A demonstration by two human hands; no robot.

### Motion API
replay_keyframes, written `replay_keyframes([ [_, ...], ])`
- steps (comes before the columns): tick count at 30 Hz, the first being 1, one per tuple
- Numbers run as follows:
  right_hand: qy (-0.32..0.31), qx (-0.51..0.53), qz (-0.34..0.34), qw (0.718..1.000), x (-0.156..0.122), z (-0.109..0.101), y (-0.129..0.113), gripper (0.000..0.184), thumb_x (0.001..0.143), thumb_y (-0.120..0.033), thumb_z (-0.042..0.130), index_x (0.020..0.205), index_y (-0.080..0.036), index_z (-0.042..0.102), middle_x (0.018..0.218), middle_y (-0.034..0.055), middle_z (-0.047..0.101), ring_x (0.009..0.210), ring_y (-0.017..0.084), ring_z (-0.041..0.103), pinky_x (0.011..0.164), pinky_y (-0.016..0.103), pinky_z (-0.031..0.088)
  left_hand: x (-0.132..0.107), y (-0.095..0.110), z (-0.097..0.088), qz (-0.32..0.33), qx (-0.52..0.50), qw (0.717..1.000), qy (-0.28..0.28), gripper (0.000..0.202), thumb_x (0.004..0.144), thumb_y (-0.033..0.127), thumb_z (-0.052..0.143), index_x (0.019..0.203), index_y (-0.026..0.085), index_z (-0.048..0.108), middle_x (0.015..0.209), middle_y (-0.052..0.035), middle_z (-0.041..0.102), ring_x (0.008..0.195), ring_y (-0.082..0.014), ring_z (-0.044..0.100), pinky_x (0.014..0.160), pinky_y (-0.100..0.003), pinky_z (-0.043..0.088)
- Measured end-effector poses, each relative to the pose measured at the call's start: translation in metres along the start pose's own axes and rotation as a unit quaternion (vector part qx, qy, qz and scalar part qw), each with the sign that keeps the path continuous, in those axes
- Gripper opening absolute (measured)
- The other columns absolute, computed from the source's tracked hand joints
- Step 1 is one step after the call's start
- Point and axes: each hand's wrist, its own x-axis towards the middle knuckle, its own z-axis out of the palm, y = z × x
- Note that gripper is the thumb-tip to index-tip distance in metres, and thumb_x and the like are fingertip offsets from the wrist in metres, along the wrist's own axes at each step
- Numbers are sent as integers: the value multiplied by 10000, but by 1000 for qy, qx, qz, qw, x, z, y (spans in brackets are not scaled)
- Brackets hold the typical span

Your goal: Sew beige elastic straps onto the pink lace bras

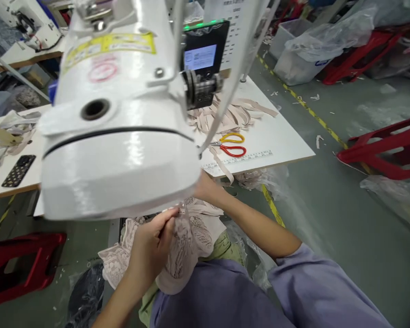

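Observation:
A pale pink lace bra (181,250) lies over my lap and runs up under the head of a white sewing machine (123,168). My left hand (155,241) is closed on the lace, thumb and fingers pinching its edge just below the machine head. My right hand (202,186) reaches in behind the machine head on the far side; its fingers are hidden, so what it holds cannot be seen. The needle area is also out of sight behind the machine head.
Scissors (230,145) with yellow and red handles lie by a ruler (256,156) on the white table, near a heap of pale fabric strips (225,116). A phone (18,171) rests at left. Red stools (389,146) and plastic bins (300,59) stand on the floor.

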Motion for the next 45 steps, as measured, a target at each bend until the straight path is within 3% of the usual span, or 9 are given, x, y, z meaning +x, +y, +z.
replay_keyframes([
  [6, 30, -19, 5, 999, 3, 3, -1, 87, 784, -151, 600, 863, -187, 599, 949, 41, 597, 848, 190, 568, 735, 301, 444, -5, -7, -2, 90, 117, 988, 42, 259, 935, 209, 514, 1079, 176, 727, 997, -50, 802, 824, -163, 768, 688, -190, 583],
  [14, 51, -28, -21, 998, 1, 10, 4, 142, 818, -157, 597, 943, -185, 658, 1087, 59, 609, 940, 207, 585, 795, 302, 442, -8, -8, 1, 104, 157, 980, 71, 248, 936, 192, 526, 1097, 189, 715, 777, -13, 789, 554, -117, 694, 522, -195, 484],
  [26, 68, 5, -24, 997, -1, 6, 6, 82, 802, -138, 572, 870, -175, 600, 1059, 47, 578, 882, 174, 568, 770, 284, 417, -3, -2, 13, 130, 169, 975, 60, 258, 928, 192, 535, 1109, 192, 718, 936, -53, 804, 704, -155, 742, 604, -216, 498],
  [34, 74, 21, -40, 996, -3, 2, 8, 46, 803, -155, 542, 833, -188, 551, 1037, 49, 564, 884, 179, 543, 764, 288, 409, 1, 4, 18, 142, 206, 967, 54, 267, 944, 246, 524, 1113, 187, 722, 834, -44, 802, 601, -148, 708, 545, -230, 449],
  [39, 73, 32, -34, 996, -4, 2, 7, 65, 789, -143, 539, 836, -186, 549, 1009, 43, 553, 879, 170, 525, 759, 281, 399, -4, -1, 16, 81, 186, 977, 60, 343, 945, 243, 522, 1259, 197, 652, 940, -56, 805, 610, -136, 710, 551, -218, 472],
  [45, 65, 21, -24, 997, -8, 3, 2, 68, 776, -137, 536, 819, -183, 563, 988, 37, 566, 804, 154, 503, 711, 274, 394, -8, -6, 18, 22, 114, 989, 87, 349, 955, 246, 496, 1254, 156, 652, 1184, -105, 746, 948, -187, 749, 738, -228, 568],
])
